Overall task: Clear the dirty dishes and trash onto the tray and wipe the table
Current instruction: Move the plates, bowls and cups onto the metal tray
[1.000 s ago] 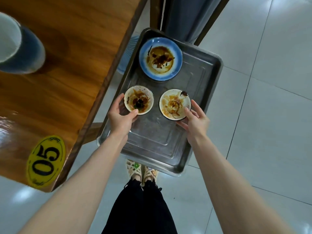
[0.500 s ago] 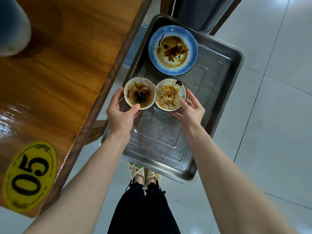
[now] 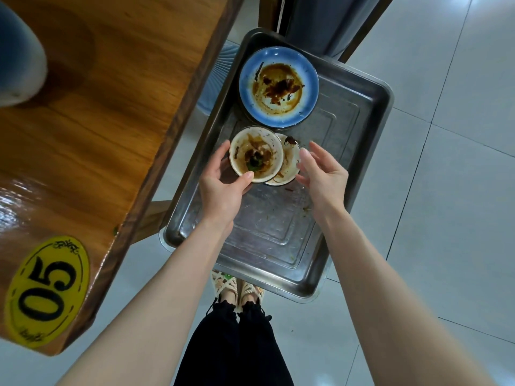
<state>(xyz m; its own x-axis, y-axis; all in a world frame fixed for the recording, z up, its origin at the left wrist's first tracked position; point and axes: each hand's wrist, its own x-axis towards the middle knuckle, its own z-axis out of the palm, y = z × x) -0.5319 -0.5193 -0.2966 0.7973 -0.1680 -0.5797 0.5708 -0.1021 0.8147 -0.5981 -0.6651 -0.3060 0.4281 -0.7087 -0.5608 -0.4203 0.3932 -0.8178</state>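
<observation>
A steel tray (image 3: 278, 240) sits low beside the wooden table (image 3: 111, 107). A blue-rimmed dirty plate (image 3: 278, 86) lies at its far end. My left hand (image 3: 223, 188) grips a small white sauce-stained bowl (image 3: 256, 153), thumb on its near rim, fingers round its left side. That bowl overlaps a second dirty white bowl (image 3: 291, 162), which sits under it to the right. My right hand (image 3: 323, 174) is just right of the second bowl with fingers loosely curved; its fingertips are at the rim, and I cannot tell whether they touch.
The table's corner carries a yellow oval "05" label (image 3: 47, 291). A blue-and-white cup (image 3: 19, 59) stands on the table at far left. A chair leg and grey fabric (image 3: 320, 20) rise behind the tray. White floor tiles (image 3: 446, 190) lie to the right. My feet (image 3: 237, 288) are below the tray.
My left hand has moved its bowl to the right, over the second bowl. The two bowls stood side by side before. My right hand has eased off the second bowl's rim.
</observation>
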